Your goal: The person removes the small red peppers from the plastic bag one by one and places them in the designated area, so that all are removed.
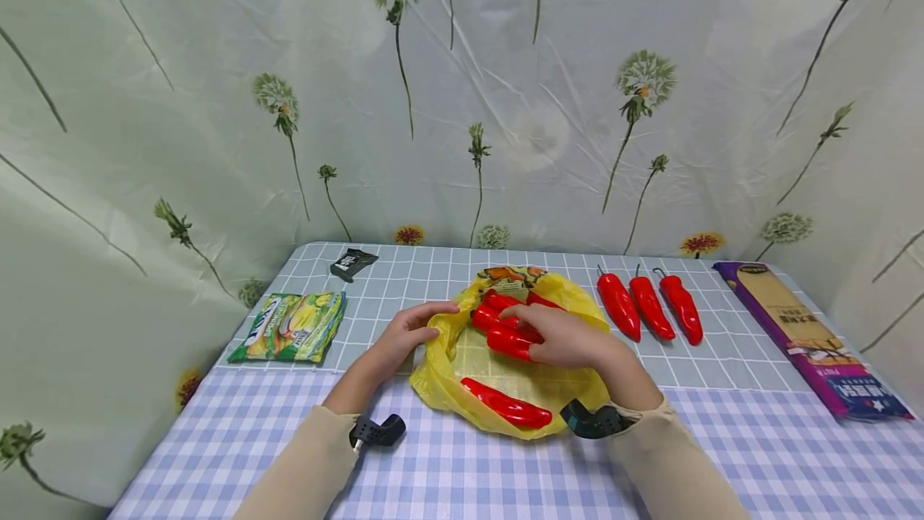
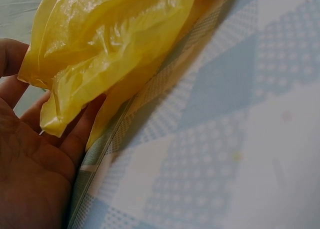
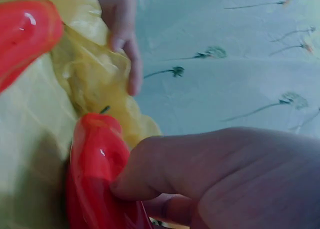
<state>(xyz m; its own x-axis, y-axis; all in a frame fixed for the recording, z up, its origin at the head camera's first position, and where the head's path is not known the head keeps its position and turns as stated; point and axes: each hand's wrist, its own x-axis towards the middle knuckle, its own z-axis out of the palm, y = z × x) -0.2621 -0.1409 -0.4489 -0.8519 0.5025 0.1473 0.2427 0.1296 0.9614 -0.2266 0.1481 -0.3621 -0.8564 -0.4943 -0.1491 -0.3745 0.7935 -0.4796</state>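
A yellow plastic bag (image 1: 447,383) lies spread open with several glossy red peppers inside. My left hand (image 1: 399,339) is at its left rim, fingers extended against the crumpled plastic (image 2: 115,49); the bag hides some fingertips in the left wrist view. Inside the bag, my right hand (image 1: 566,335) grips a red pepper (image 3: 95,159), its thumb pressed on the side and the other fingers mostly hidden. Next to that pepper lie more red peppers (image 1: 488,319), bunched toward the back. One separate red pepper (image 1: 505,404) lies near the bag's front rim.
Three red peppers (image 1: 651,307) lie in a row right of the bag. A long purple and tan packet (image 1: 808,335) is at the far right. On the left are a green and yellow packet (image 1: 292,327) and a small black packet (image 1: 353,263). Behind hangs a flowered curtain (image 1: 505,103).
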